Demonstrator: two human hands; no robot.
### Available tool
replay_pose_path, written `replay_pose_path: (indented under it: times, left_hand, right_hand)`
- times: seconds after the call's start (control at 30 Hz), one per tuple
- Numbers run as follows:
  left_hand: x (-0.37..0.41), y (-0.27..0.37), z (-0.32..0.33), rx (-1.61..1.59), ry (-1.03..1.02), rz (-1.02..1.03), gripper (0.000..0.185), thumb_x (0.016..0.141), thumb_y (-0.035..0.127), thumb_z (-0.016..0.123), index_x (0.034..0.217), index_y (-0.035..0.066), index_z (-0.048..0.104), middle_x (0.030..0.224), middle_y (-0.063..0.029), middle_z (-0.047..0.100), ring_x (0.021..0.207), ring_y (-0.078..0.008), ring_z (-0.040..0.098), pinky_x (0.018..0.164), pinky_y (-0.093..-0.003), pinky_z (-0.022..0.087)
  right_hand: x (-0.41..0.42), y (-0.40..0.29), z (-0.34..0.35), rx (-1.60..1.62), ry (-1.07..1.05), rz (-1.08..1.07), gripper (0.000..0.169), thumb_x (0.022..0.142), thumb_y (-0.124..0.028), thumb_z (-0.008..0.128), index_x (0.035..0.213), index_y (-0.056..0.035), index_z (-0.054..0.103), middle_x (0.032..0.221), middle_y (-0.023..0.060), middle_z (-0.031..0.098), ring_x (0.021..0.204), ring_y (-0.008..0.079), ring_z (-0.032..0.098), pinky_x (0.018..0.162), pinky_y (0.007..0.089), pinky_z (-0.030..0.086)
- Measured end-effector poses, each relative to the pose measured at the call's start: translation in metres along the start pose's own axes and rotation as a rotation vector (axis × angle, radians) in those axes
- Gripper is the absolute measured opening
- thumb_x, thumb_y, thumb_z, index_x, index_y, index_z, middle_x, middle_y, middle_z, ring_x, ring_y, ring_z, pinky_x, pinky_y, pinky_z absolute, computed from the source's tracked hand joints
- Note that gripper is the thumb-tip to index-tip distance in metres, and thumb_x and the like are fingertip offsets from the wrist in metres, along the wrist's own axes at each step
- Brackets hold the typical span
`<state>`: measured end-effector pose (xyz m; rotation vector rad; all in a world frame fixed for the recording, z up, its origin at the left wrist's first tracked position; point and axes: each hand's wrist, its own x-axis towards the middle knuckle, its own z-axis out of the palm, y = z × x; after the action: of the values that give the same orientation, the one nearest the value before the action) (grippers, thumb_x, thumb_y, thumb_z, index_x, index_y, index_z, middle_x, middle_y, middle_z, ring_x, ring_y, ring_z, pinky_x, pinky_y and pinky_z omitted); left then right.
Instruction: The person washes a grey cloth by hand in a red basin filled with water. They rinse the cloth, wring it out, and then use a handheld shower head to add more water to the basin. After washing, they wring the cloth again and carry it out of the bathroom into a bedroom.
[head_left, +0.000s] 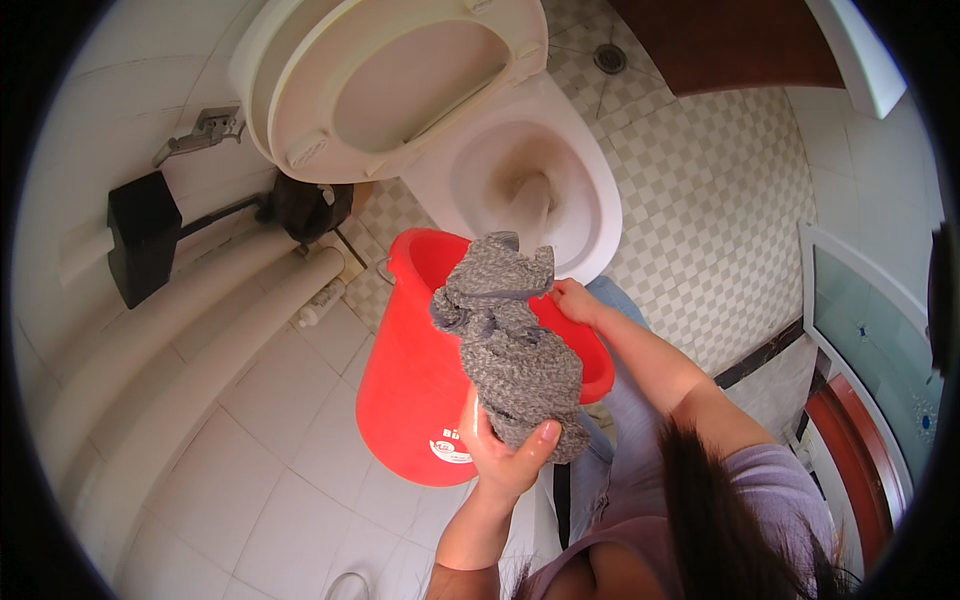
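Observation:
My left hand (506, 450) grips the lower end of a wet-looking grey mottled cloth (525, 360), its thumb across the fabric. The bunched cloth lies over the mouth of a red plastic bucket (412, 390), which is tilted towards the toilet. My right hand (576, 301) is at the bucket's far rim, gripping it, with some fingers hidden. Beyond the rim is the white toilet bowl (604, 217), with brownish water in it and a pale stream at its middle. The toilet's seat and lid (300, 97) are raised.
A black box-shaped holder (142, 240) is on the left wall, near pale pipes (202, 360). A dark bag (307, 206) and a white bottle (322, 302) stand beside the toilet. A floor drain (609, 58) lies behind it. A glass-panelled frame (870, 330) is at right.

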<state>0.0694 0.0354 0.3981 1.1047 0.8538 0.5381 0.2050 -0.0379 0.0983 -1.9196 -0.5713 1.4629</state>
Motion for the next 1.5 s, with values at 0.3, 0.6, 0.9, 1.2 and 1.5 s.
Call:
replay_pose_path:
  times: [0.3, 0.6, 0.9, 1.2, 1.5]
  left_hand:
    - [-0.019, -0.015, -0.008, -0.052, 0.121, -0.133, 0.065, 0.067, 0.023, 0.073, 0.116, -0.007, 0.042, 0.102, -0.0099, 0.055, 0.091, -0.0174, 0.054, 0.080, -0.0300, 0.043]
    - [-0.034, -0.043, 0.006, 0.005, 0.433, -0.129, 0.058, 0.071, 0.020, 0.068, 0.118, -0.004, 0.043, 0.105, -0.0108, 0.055, 0.095, -0.0189, 0.053, 0.084, -0.0323, 0.042]
    - [-0.059, -0.094, -0.006, 0.055, 0.970, -0.385, 0.040, 0.075, 0.011, 0.060, 0.112, 0.000, 0.048, 0.102, -0.0088, 0.054, 0.092, -0.0191, 0.054, 0.081, -0.0322, 0.043]
    - [-0.114, -0.189, 0.042, -0.216, 1.425, -0.407, 0.021, 0.074, 0.017, 0.061, 0.086, 0.000, 0.057, 0.090, -0.0056, 0.056, 0.085, -0.0172, 0.052, 0.077, -0.0296, 0.040]
    - [-0.125, -0.257, 0.051, -0.559, 1.352, -0.317, 0.036, 0.076, 0.010, 0.057, 0.108, -0.004, 0.050, 0.106, -0.0080, 0.054, 0.097, -0.0196, 0.053, 0.086, -0.0319, 0.041]
  right_hand:
    - [-0.007, -0.006, -0.041, -0.045, 0.127, -0.002, 0.030, 0.090, -0.024, 0.043, 0.114, -0.0130, 0.058, 0.101, 0.0178, 0.062, 0.097, 0.0315, 0.058, 0.084, 0.0365, 0.044]
    - [-0.018, -0.014, -0.126, -0.015, 0.128, 0.131, 0.030, 0.080, -0.020, 0.060, 0.107, -0.0069, 0.059, 0.092, 0.0164, 0.065, 0.086, 0.0259, 0.063, 0.075, 0.0352, 0.049]
    - [0.002, -0.012, -0.113, 0.139, -0.412, 0.552, 0.025, 0.066, -0.007, 0.062, 0.089, 0.0031, 0.063, 0.072, 0.0099, 0.063, 0.058, 0.0181, 0.060, 0.045, 0.0312, 0.047]
    - [0.061, 0.053, 0.023, 0.090, -0.368, 0.432, 0.025, 0.064, -0.010, 0.064, 0.085, 0.0044, 0.064, 0.071, 0.0117, 0.062, 0.060, 0.0208, 0.061, 0.049, 0.0322, 0.047]
    - [0.078, 0.075, 0.106, 0.116, -0.503, 0.411, 0.042, 0.071, -0.009, 0.066, 0.111, -0.0017, 0.054, 0.097, 0.0091, 0.063, 0.086, 0.0205, 0.062, 0.073, 0.0353, 0.051]
